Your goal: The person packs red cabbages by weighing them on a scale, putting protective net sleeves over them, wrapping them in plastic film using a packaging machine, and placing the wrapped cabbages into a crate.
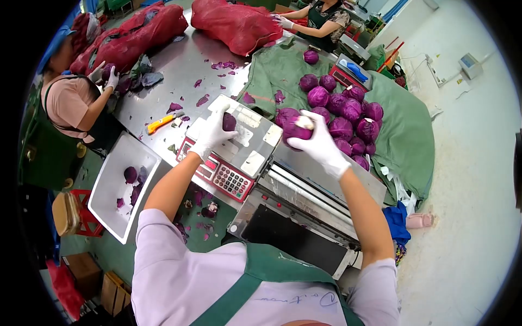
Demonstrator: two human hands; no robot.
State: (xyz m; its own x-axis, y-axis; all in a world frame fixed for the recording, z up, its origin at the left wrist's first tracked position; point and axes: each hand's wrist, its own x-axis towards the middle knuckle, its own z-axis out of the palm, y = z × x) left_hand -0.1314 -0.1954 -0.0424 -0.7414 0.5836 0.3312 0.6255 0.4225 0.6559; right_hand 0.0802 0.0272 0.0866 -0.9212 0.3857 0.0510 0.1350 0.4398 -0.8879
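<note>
My left hand, in a white glove, is closed on a dark purple piece of red cabbage, probably a leaf, over the scale. Part of that piece is hidden by my fingers. My right hand, also gloved, grips a red cabbage at the scale's right edge, its pale stem end showing near my thumb. Directly behind my right hand, several red cabbages lie heaped on a green cloth.
A film wrapping machine stands right of the scale. On the metal table lie a yellow cutter, leaf scraps and red mesh sacks. A white bin sits left. Two co-workers stand around the table.
</note>
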